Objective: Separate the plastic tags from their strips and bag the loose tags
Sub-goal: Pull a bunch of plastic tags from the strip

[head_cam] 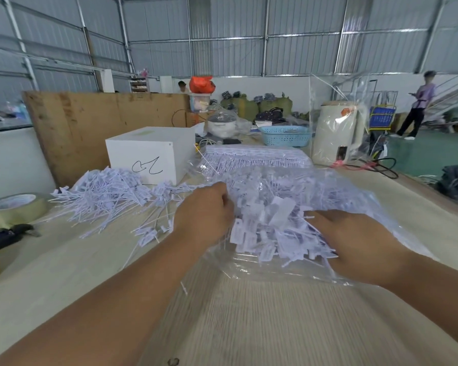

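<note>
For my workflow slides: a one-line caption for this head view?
Left hand and right hand work loose white plastic tags at a clear plastic bag's mouth.

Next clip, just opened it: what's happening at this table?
A person is bagging loose plastic tags. The left hand grips the edge of a clear plastic bag at its mouth, while the right hand rests on the heap of tags at the opening, fingers buried among them. A second pile of tags lies on the table to the left, in front of a white box. A tape roll sits at the far left.
</note>
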The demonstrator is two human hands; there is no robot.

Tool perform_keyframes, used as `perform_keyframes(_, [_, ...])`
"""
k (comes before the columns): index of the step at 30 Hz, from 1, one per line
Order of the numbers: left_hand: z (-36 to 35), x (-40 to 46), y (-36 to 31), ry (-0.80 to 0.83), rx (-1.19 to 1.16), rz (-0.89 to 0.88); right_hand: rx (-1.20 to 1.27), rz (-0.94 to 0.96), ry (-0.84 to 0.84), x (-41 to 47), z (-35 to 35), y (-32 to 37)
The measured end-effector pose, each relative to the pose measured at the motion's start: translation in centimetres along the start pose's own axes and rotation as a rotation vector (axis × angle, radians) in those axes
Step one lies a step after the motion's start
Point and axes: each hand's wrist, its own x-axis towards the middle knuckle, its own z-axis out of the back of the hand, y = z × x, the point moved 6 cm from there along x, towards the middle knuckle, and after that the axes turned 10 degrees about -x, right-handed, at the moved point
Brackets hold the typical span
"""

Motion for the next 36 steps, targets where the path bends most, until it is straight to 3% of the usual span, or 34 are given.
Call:
perform_keyframes(5, [-0.6, -0.2, 3.1, 0.236, 0.238, 0.232, -0.013, 0.018, -0.255, -0.6, 1.3, 0.0])
perform_keyframes(8, [-0.5, -0.3, 4.0, 0.222, 0.224, 0.249, -0.018, 0.118, -0.306, -0.9, 1.3, 0.9])
perform_keyframes(11, [-0.5, 0.8, 3.8, 0.203, -0.081, 0.368, -0.055, 0.23, -0.308, -0.9, 0.9, 1.9])
perform_keyframes(15, [-1.2, 1.1, 2.5, 0.169, -0.674, 0.649, -0.106, 0.259, -0.314, -0.8, 0.5, 2.2])
perform_keyframes(19, [-0.1, 1.1, 2.7, 0.024, -0.895, 0.754, -0.128, 0.28, -0.479, -1.2, 1.7, 2.7])
perform_keyframes(22, [0.9, 1.2, 3.1, -0.055, -1.073, 0.809, -0.173, 0.311, -0.496, -1.6, 1.7, 3.2])
perform_keyframes(24, [1.7, 1.5, 3.0, -0.112, -1.123, 0.769, -0.203, 0.287, -0.459, -1.5, 1.0, 3.1])
perform_keyframes(28, [2.9, 1.5, 1.1, -0.12, -1.25, 0.493, -0.215, 0.084, -0.245, 0.4, -0.6, 2.0])
perform_keyframes(33, [3.9, -1.1, -0.2, -0.131, -0.972, 0.185, -0.3, -0.153, 0.121, 3.6, -1.9, 1.4])
perform_keyframes(36, [4.6, -2.3, -1.3, -0.141, -0.783, -0.008, -0.287, -0.348, 0.165, 5.6, -0.8, 1.3])
